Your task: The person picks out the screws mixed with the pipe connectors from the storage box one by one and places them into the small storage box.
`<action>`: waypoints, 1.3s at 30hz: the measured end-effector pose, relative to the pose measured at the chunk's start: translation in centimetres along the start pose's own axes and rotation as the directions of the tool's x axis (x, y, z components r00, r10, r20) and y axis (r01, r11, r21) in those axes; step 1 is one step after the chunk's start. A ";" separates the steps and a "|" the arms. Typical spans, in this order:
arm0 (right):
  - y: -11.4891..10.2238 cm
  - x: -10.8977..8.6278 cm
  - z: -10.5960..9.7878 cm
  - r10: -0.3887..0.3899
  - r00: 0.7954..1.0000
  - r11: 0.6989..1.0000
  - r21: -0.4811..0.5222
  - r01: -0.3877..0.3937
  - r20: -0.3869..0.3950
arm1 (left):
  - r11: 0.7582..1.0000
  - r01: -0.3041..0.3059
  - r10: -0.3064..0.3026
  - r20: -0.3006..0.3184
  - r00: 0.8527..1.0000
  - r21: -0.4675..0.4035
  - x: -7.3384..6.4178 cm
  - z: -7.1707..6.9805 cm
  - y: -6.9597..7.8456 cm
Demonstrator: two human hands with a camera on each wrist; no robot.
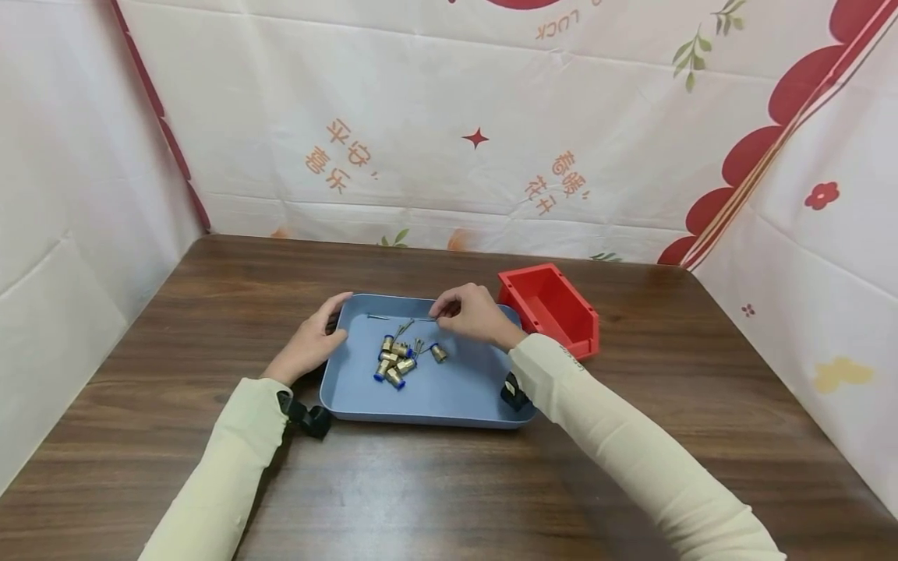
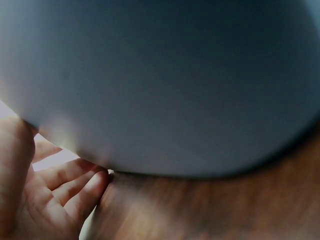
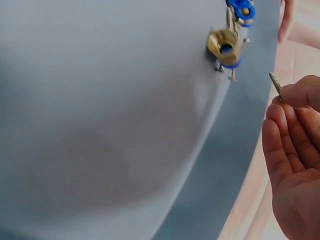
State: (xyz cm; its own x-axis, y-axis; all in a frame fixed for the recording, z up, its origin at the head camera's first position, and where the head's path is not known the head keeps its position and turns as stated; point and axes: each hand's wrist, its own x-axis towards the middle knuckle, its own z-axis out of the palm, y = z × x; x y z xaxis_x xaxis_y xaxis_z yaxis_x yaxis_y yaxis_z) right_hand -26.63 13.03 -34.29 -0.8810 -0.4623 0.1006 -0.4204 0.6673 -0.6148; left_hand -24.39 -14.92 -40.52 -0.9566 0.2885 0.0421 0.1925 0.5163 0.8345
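My right hand [image 1: 473, 315] hovers over the far part of a blue-grey tray [image 1: 484, 389]. In the right wrist view its thumb and fingertips pinch a small threaded screw [image 3: 274, 84], which points up and away. At the tray's left edge my left hand [image 1: 309, 347] rests with thumb and forefinger spread along the rim; the left wrist view has its fingers [image 2: 75, 190] against the tray's outside. Brass fittings with blue rings [image 1: 395, 379] lie heaped in the tray, one fitting [image 1: 438, 353] a little apart. Several screws [image 1: 418, 345] lie among them, and another screw [image 1: 377, 316] lies near the far rim.
A red open-front bin [image 1: 554, 308] stands on the wooden table [image 1: 435, 483], right beside the tray's far right corner. Black wrist cameras sit under both sleeves; the left one [image 1: 314, 421] is close to the tray's near left corner. A printed cloth [image 1: 421, 117] hangs behind the table.
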 end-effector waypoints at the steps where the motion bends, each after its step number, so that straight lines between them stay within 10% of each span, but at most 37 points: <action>1: 0.0 -0.1 -0.3 0.005 1.000 1.000 -0.001 -0.005 -0.005 | 1.000 0.001 -0.001 0.001 1.000 0.002 0.0 0.0 0.0; 39: 4.3 -6.4 -10.5 0.222 0.960 0.966 -0.094 -0.240 -0.171 | 1.000 -0.003 0.004 0.015 1.000 -0.009 -0.4 0.1 0.3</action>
State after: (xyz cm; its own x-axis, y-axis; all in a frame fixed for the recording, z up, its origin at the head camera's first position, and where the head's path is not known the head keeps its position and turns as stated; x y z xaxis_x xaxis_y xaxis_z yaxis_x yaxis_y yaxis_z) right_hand -25.06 25.00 -29.39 -0.9761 -0.1961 0.0938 -0.2152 0.8106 -0.5446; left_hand -23.95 -14.77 -40.32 -0.9525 0.3021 0.0371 0.1938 0.5081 0.8392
